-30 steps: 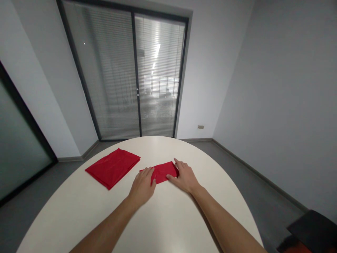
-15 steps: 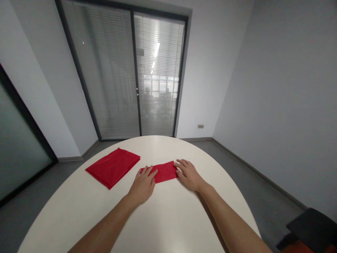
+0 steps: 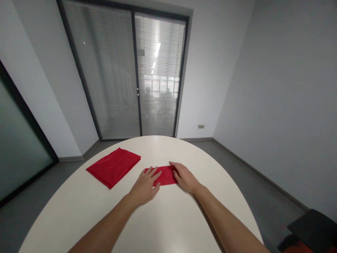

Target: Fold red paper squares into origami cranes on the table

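Observation:
A narrow strip of folded red cloth [image 3: 167, 175] lies flat on the white table in front of me. My left hand [image 3: 146, 184] rests palm down over its left end, fingers spread and pressing on the fabric. At the right end, my right hand [image 3: 184, 178] curls round the edge with its thumb on the near side and its fingers over the far corner. That corner is hidden beneath the fingers. A second, larger red cloth [image 3: 114, 168], folded into layers, lies to the left, apart from both hands.
The table [image 3: 168, 218] is white with a rounded far edge. Beyond it stand a glass partition with blinds [image 3: 118, 77] and a grey wall [image 3: 284, 88]. A dark chair [image 3: 314, 225] is at the lower right.
The strip has turned slightly, its right end coming nearer to me. My right hand has shifted left over that end, its fingers closer together. The larger cloth has stayed put.

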The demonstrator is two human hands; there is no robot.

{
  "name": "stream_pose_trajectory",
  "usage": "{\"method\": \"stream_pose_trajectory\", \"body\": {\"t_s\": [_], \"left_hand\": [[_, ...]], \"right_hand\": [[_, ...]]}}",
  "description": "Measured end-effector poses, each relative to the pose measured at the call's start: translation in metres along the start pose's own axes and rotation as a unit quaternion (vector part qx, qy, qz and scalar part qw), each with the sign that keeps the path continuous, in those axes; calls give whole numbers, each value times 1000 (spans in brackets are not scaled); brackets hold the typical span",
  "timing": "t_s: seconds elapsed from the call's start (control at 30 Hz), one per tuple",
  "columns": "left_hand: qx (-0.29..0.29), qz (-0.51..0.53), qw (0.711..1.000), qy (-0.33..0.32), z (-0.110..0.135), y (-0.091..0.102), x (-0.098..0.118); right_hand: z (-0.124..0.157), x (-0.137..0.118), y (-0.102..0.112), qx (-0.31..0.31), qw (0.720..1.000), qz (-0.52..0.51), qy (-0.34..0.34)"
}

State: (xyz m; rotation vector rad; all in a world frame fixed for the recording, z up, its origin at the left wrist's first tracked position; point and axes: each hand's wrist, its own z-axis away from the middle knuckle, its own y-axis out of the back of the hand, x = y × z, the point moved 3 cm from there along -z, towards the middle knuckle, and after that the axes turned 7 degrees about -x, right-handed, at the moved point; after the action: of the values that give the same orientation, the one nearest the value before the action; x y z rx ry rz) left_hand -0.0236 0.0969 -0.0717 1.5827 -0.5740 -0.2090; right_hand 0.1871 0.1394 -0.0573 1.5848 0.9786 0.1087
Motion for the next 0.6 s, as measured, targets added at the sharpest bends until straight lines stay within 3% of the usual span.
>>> {"method": "stream_pose_trajectory", "body": {"t_s": [0.13,0.27,0.33,0.37,0.5,0.6], "left_hand": [[-15,-22,1000,-2,-1,0,2],[-5,-54,992,117,-1,2,0],[19,-64,984,165,-1,4,-1],[32,-63,985,158,-1,5,0],[33,-27,999,30,-4,7,9],[19,-10,998,59,-6,4,6]], "right_hand": [[1,-17,-8,-113,993,28,14],[3,-19,-15,-166,984,53,-35],[2,-16,-17,-169,983,51,-54],[2,-15,-17,-168,983,46,-56],[-1,-13,-5,-132,990,-7,-42],[-2,-11,11,-73,995,-54,-42]]}}
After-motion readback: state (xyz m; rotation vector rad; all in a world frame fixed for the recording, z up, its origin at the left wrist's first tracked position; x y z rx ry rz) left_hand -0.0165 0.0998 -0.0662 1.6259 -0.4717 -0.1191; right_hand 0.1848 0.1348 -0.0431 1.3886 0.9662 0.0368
